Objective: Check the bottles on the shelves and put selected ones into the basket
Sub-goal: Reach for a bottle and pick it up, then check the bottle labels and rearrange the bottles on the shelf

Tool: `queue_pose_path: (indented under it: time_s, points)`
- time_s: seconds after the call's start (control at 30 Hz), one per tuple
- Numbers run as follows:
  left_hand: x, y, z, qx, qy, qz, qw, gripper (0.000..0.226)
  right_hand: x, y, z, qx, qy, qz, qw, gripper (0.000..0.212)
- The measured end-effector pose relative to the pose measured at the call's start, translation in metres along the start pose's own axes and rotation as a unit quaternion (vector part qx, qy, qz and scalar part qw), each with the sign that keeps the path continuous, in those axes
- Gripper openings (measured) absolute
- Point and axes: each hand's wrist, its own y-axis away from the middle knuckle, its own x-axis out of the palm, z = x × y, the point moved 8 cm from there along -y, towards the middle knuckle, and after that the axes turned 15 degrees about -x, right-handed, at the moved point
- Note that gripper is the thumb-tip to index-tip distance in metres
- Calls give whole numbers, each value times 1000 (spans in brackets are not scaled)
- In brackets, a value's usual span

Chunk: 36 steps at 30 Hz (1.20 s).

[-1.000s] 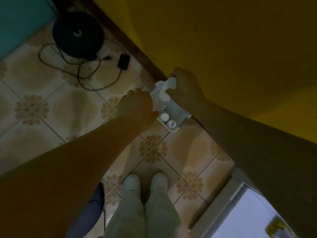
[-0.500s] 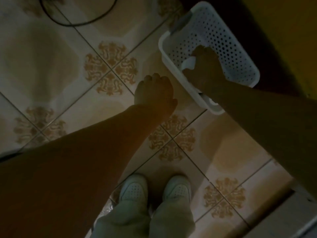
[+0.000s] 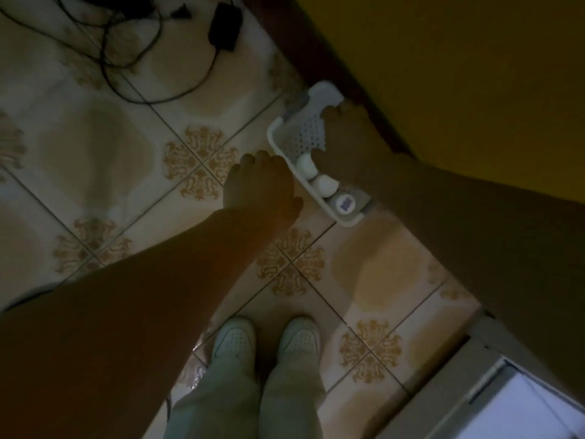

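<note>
A white perforated basket [image 3: 294, 144] sits on the tiled floor against the wall's dark base. At its near end lie two white-topped bottles [image 3: 305, 164], [image 3: 326, 185] and a bottle with a blue label [image 3: 345, 202]. My right hand [image 3: 345, 144] reaches down into the basket and covers its middle; its fingertips are hidden, so whether it holds anything is unclear. My left hand [image 3: 259, 182] hangs just left of the basket's rim with fingers loosely curled, holding nothing.
Black cables [image 3: 133, 68] and a black adapter [image 3: 223, 26] lie on the floor at the top left. A yellow wall [image 3: 459, 74] fills the upper right. My white shoes [image 3: 266, 337] stand below. A pale cabinet edge [image 3: 493, 391] is at the bottom right.
My left hand has let go of the basket's rim and hangs beside it. My right hand stays inside the basket, where bottles now show at the near end. The view shifted.
</note>
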Motion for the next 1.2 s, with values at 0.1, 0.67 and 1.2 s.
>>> queue_pose_path:
  time_s: [0.1,0.67,1.2]
  points:
    - [-70,27,4,5,1,-28,1000,51,-69,20,17,-17,35,6,999,47]
    - [-477,312,-6,95,13,-196,976,36,-547,269,159,27,92,-107,990,27]
    - [-659,662,-163,362,74,-305,878,49,-751,707,180,314,131,-309,888,25]
